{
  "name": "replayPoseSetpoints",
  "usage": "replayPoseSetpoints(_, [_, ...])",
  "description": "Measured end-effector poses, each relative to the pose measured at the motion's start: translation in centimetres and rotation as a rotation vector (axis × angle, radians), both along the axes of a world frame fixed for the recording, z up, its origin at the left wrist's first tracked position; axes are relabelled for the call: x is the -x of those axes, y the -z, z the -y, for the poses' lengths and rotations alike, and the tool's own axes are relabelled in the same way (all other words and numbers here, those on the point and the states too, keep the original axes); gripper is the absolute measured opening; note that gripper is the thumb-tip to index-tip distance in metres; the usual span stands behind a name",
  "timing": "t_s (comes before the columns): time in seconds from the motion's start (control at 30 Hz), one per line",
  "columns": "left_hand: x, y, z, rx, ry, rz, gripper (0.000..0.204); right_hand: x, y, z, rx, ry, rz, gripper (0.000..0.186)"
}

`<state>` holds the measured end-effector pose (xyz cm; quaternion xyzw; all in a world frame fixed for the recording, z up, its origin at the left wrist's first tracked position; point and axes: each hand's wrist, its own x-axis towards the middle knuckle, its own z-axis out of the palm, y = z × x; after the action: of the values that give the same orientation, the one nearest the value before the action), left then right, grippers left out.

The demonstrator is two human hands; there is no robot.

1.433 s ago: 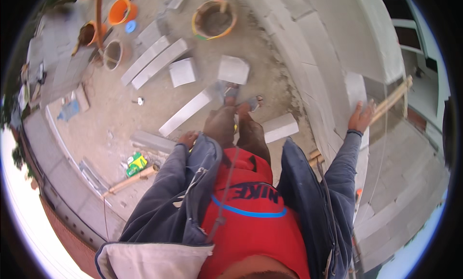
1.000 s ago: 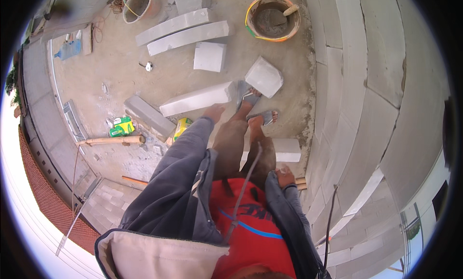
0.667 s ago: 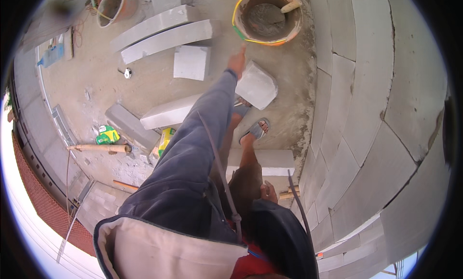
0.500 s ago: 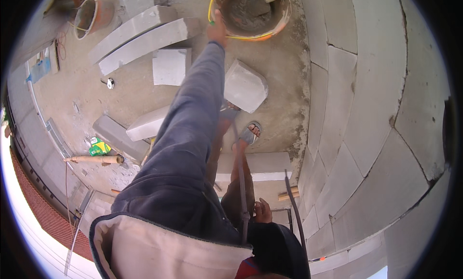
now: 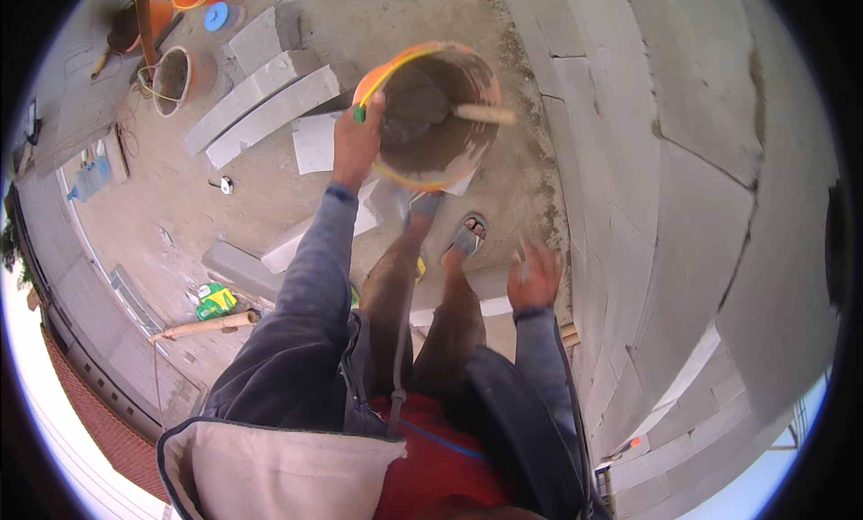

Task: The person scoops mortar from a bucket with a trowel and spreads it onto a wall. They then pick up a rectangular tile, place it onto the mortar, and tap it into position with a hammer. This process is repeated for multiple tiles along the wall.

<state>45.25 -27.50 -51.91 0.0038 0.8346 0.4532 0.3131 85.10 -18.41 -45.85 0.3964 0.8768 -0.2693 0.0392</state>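
My left hand (image 5: pixel 357 142) is closed on the yellow handle of an orange bucket (image 5: pixel 485 75), at the bucket's left side. Grey wet mortar (image 5: pixel 413 102) lies inside, along with a tool, likely a trowel, whose wooden handle (image 5: pixel 485 115) sticks out over the right rim. The bucket appears raised in front of my legs and covers part of a pale block behind it. On the right, my empty right hand (image 5: pixel 537 277) hangs with its fingers apart, near the block wall (image 5: pixel 620 250) but holding nothing.
Long pale blocks (image 5: pixel 279 111) lie on the floor at the left, near a second mortar-stained bucket (image 5: pixel 186 80) and a blue-lidded container (image 5: pixel 217 17). A tape measure (image 5: pixel 226 186), a green-and-yellow bag (image 5: pixel 216 300) and a bamboo pole (image 5: pixel 207 327) lie farther left.
The bucket has come nearer to me and slightly left, carried by my left hand. My right hand has risen from beside my thigh, with its fingers now spread.
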Motion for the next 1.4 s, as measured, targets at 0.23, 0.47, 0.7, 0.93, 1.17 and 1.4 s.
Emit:
replayPoseSetpoints(0.23, [-9.0,-27.1,3.6,0.098,0.299,-0.020,0.057,4.4,-2.6,2.8,-0.289,-0.426,0.358,0.048])
replayPoseSetpoints(0.47, [-16.6,-40.0,4.7,-0.057,0.445,-0.151,0.060,-3.0,-28.3,-1.1,-0.015,-0.319,0.367,0.053])
replayPoseSetpoints(0.7, [-25.2,-52.9,0.9,-0.154,0.582,-0.500,0.062,-12.5,-31.5,2.0,-0.268,-0.315,0.048,0.066])
replayPoseSetpoints(0.93, [-29.8,-57.1,-0.6,-0.222,0.695,-0.658,0.061,-18.9,-36.7,2.9,-0.238,-0.092,0.001,0.078])
replayPoseSetpoints(1.17, [-36.7,-58.0,-2.2,-0.322,0.731,-0.665,0.051,-23.5,-35.9,5.9,-0.113,-0.043,-0.048,0.074])
replayPoseSetpoints(1.4, [-41.3,-52.4,-4.0,-0.173,0.746,-0.655,0.045,-25.3,-38.1,10.9,0.357,0.018,-0.157,0.073])
